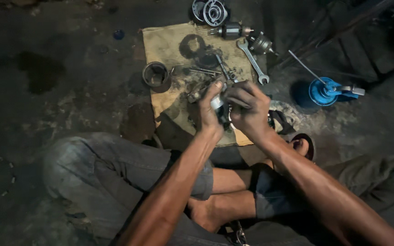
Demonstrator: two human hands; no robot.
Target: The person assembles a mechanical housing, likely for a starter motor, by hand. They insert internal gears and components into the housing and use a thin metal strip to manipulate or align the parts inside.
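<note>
Small metal part [218, 103] is held between both hands, above the near edge of the greasy cardboard sheet [169, 43] on the floor. Left hand [208, 111] is closed on it from the left, thumb up. Right hand [250, 107] is curled over it from the right and above, fingers [239, 93] folded across the top. Part is mostly hidden, so its long axis cannot be told. Both hands are equally near. Spanner [252, 60] and dark metal cup [155, 74] lie further out, untouched.

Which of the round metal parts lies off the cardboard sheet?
The ring-shaped housing at the top edge rests on the bare floor; the dark cylindrical sleeve sits on the cardboard.
</note>
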